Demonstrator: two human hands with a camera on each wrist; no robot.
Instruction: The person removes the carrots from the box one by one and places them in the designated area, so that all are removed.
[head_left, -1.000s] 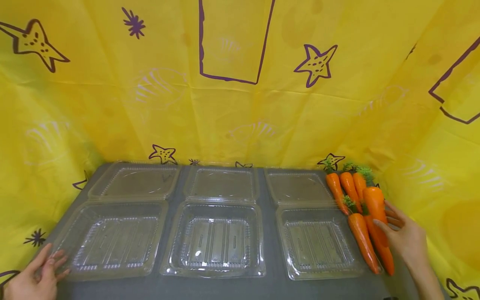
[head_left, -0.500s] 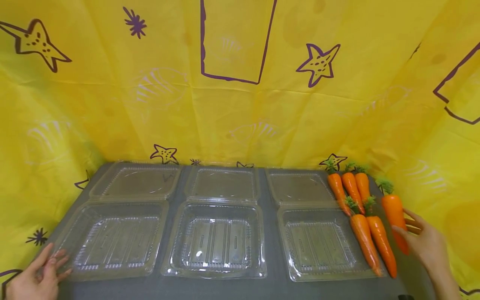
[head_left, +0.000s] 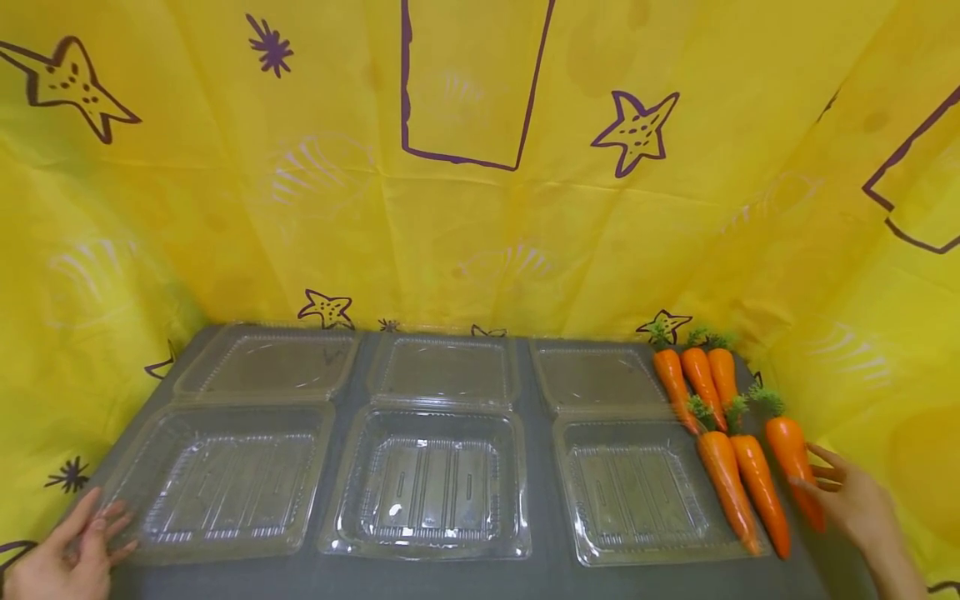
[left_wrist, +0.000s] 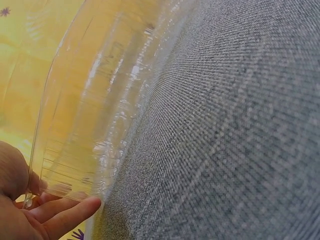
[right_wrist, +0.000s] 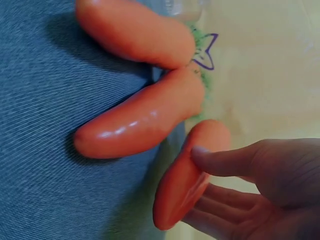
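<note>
My right hand (head_left: 858,504) pinches an orange carrot (head_left: 786,446) with a green leafy top, at the right edge of the grey table. In the right wrist view the thumb lies on one side of this carrot (right_wrist: 182,182) and the fingers on the other. At the far left, my left hand (head_left: 71,550) holds the near-left corner of a clear plastic clamshell container (head_left: 225,550). The left wrist view has the rim of that container (left_wrist: 75,125) between thumb and fingers. Two carrots lie just left of the held one, including a front carrot (head_left: 761,492).
Two more open clear containers stand in the row, a middle container (head_left: 427,546) and a right container (head_left: 645,554), lids laid back. Several other carrots (head_left: 701,375) lie at the back right, overlapping the right container's edge. A yellow patterned cloth (head_left: 480,217) surrounds the table.
My right hand has carried the carrot rightward off the other carrots, then lowered it slightly towards me at the table's right edge. The left hand has stayed at the container corner.
</note>
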